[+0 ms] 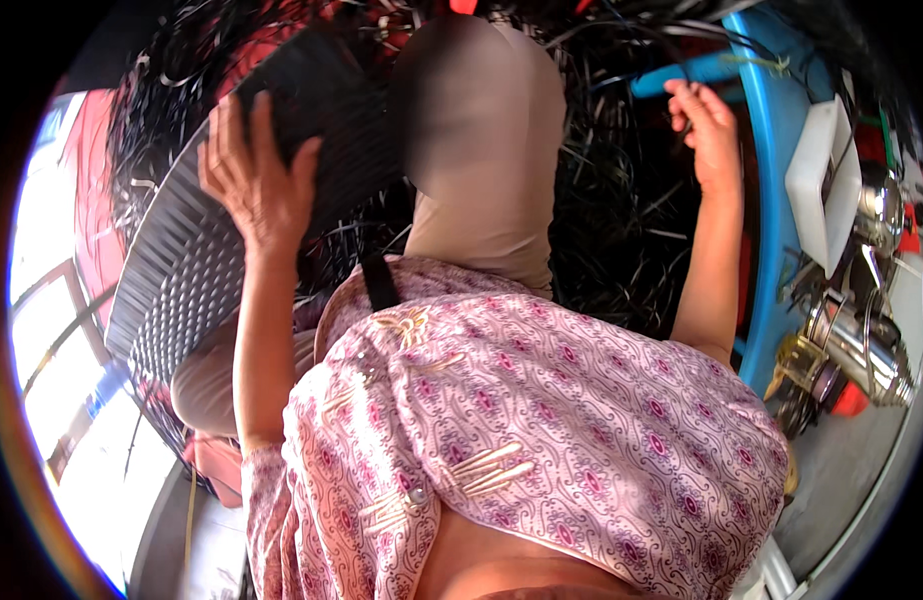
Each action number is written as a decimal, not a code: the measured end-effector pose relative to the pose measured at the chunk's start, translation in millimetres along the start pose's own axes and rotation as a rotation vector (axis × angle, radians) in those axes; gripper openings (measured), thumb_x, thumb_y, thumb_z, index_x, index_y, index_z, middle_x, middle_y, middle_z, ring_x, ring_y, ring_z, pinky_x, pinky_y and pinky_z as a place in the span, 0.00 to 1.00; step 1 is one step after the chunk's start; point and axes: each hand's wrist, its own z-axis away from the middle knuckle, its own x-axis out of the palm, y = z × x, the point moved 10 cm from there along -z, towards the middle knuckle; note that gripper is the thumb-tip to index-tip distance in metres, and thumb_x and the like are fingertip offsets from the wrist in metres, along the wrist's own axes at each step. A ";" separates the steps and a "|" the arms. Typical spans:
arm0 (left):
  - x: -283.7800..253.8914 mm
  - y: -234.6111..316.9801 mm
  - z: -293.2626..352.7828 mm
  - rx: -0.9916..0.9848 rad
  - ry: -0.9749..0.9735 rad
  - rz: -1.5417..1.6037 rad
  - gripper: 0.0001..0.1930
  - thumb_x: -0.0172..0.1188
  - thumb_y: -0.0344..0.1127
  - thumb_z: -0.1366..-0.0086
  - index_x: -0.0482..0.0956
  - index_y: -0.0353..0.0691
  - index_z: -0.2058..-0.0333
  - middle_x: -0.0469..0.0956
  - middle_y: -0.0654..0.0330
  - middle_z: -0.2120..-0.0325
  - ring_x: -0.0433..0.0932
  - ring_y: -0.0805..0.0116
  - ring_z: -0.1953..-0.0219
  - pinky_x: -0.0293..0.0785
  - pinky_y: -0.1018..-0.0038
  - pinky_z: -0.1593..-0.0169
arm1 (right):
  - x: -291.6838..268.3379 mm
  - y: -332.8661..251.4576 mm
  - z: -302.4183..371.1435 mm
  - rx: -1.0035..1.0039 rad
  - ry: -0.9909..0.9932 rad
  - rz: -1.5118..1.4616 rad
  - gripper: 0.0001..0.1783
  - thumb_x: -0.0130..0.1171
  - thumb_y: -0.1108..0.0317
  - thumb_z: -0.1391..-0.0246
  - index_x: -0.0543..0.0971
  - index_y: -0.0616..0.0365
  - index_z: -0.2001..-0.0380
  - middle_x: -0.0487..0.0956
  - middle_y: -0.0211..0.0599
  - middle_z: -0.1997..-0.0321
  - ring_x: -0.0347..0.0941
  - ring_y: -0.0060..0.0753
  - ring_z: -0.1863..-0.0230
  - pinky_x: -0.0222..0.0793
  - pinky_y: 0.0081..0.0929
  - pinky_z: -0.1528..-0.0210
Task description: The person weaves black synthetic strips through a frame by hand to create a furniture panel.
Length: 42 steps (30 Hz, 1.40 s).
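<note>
Where left fingers (263,128) spread, black woven panel (196,268) lies beneath.

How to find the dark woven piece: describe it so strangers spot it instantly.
Find the beige trouser leg at upper centre. Left of it, the dark woven piece slants toward the picture's left. Its tight weave and curved edge distinguish it from the loose black strips nearby.
</note>
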 end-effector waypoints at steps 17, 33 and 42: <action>-25.7 26.4 24.2 -0.120 -0.207 0.990 0.35 0.63 0.58 0.40 0.73 0.35 0.43 0.76 0.51 0.49 0.72 0.56 0.43 0.65 0.64 0.39 | 223.2 -201.9 129.8 -0.259 -0.962 -0.280 0.17 0.49 0.60 0.32 0.78 0.65 0.55 0.76 0.28 0.80 0.68 0.11 0.82 0.53 0.11 0.83; 12.7 18.1 40.8 -0.705 -0.002 2.391 0.18 0.46 0.41 0.24 0.74 0.31 0.51 0.79 0.57 0.70 0.79 0.63 0.65 0.75 0.69 0.56 | 268.6 -21.6 177.3 0.014 -1.201 0.242 0.19 0.58 0.52 0.40 0.80 0.58 0.59 0.78 0.36 0.72 0.73 0.27 0.75 0.67 0.21 0.71; 7.5 91.9 58.3 -0.647 -0.596 1.863 0.19 0.47 0.43 0.24 0.80 0.33 0.57 0.81 0.60 0.69 0.78 0.73 0.62 0.72 0.76 0.50 | 270.3 -183.2 137.2 -0.572 -0.606 -0.186 0.28 0.55 0.64 0.34 0.64 0.64 0.35 0.78 0.48 0.48 0.77 0.31 0.51 0.74 0.26 0.51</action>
